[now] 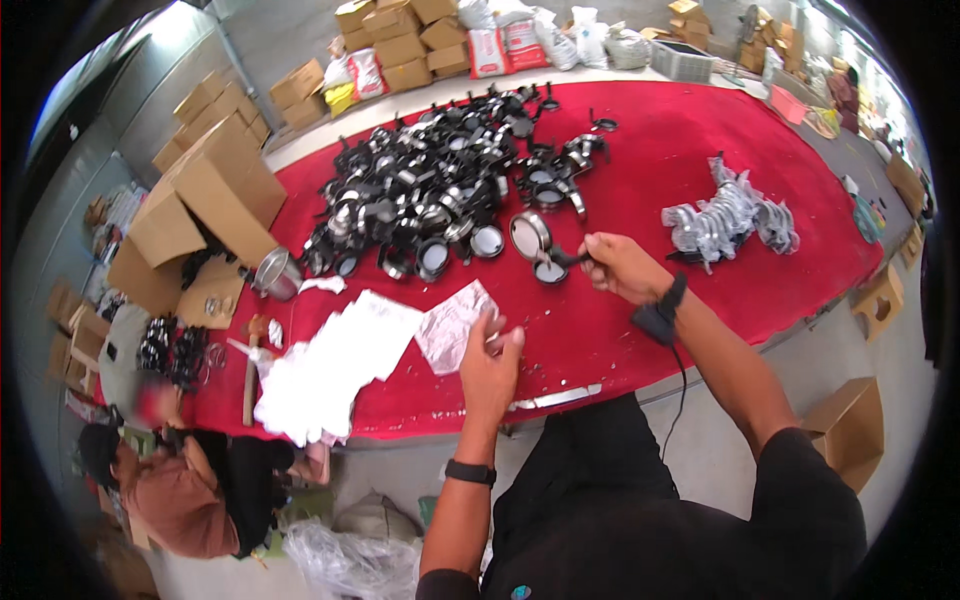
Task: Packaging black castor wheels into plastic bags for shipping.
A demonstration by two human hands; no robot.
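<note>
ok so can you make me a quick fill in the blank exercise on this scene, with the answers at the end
1. The right hand has its fingers on a black ______, close to round metal-rimmed items.
2. The table covering is coloured ______.
3. The things wrapped in clear plastic lie toward the person's ______ side.
4. Of the person's two hands, the ______ one is nearer the fanned white sheets.

Missing words: handle; red; right; left
</note>
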